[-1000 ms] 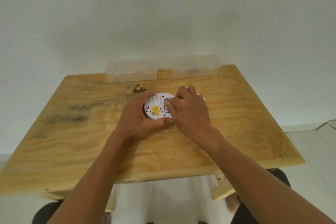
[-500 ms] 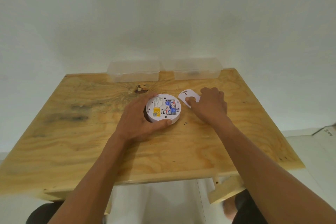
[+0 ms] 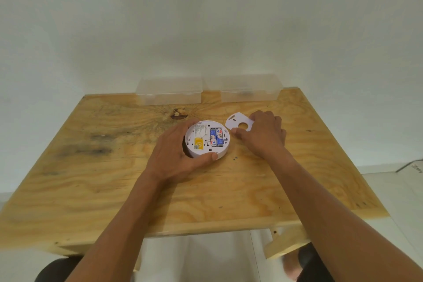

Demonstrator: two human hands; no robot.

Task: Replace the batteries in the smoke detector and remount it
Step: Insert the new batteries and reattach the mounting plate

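Right hand: your right hand [image 3: 263, 136] lies palm down right of centre frame, fingers curled onto the right edge of the flat white plastic mounting plate with a round hole [image 3: 238, 122]; whether it is pinched or merely touched, you cannot tell.
Left hand: your left hand [image 3: 176, 155] wraps halfway round the round white smoke detector [image 3: 207, 138], thumb on its near rim, steadying it on the pale plywood table [image 3: 114, 178].
Plate to detector: the plate lies just beside the detector, up and to its right, apart from it.
Batteries: two blue cylindrical batteries [image 3: 216, 137] sit side by side in the open back, long axes running toward you.
Next move: probably carry the plate leftward and down-frame over the detector; your right hand is nearer.
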